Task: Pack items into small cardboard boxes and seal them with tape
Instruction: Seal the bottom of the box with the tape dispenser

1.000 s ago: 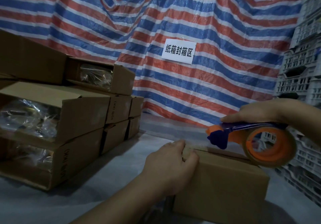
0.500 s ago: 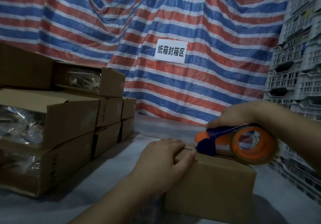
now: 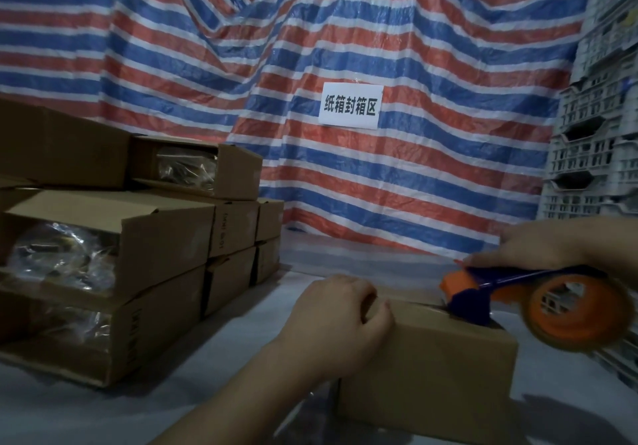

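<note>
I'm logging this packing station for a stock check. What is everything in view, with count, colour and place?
cardboard box being sealed: one, brown, front centre-right on the table.
tape dispenser: one, orange and dark blue with a roll of tape, on the top of that box at its right end.
stacked cardboard boxes: several, exact count unclear, brown, left side; some open with clear-wrapped items inside.
table cover: one, pale grey, under everything.
striped tarp: one, red, blue and white, across the back.
paper sign: one, white with black characters, on the tarp.
plastic crates: a stack, light grey, right edge.
left hand: grips the box's left end.
right hand: holds the dispenser.
</note>
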